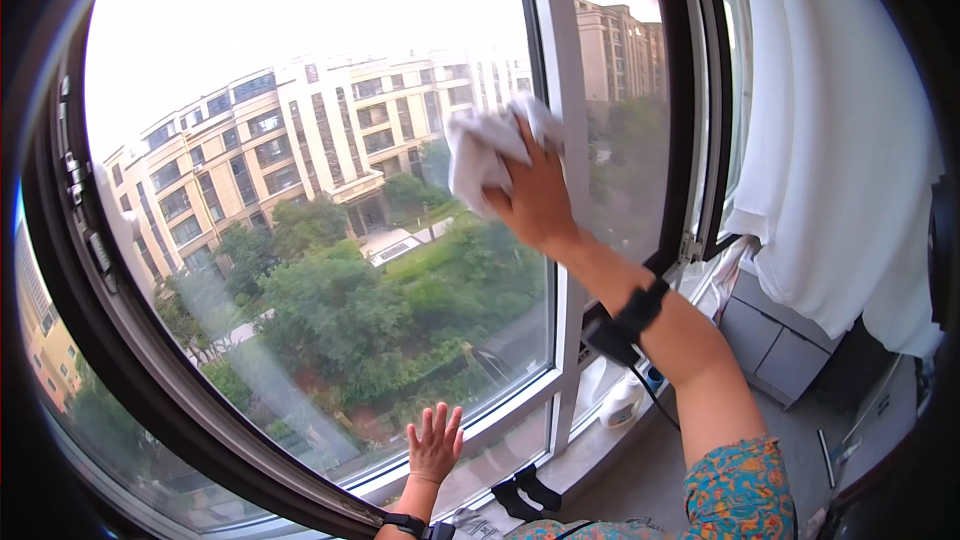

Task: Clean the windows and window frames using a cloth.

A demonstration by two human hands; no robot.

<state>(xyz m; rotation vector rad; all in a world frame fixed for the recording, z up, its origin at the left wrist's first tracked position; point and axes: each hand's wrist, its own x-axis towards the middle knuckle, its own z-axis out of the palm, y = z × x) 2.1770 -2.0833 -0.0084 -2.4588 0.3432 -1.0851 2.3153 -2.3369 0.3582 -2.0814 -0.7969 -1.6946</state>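
Observation:
My right hand (536,202) holds a crumpled white cloth (484,157) against the upper right part of a large window pane (330,240), close to the white vertical frame bar (566,127). A black strap with a small device and a cable sits on the right wrist. Lower down, my left hand (436,442) rests with spread fingers at the pane's bottom frame, holding nothing. It wears a black wristband. Through the glass show trees and a pale building.
A dark window sash edge (142,360) curves along the left. Black socks (529,493) and a white bottle (621,401) lie or stand on the sill below. At right hang white curtains (810,135), above a grey cabinet (780,345).

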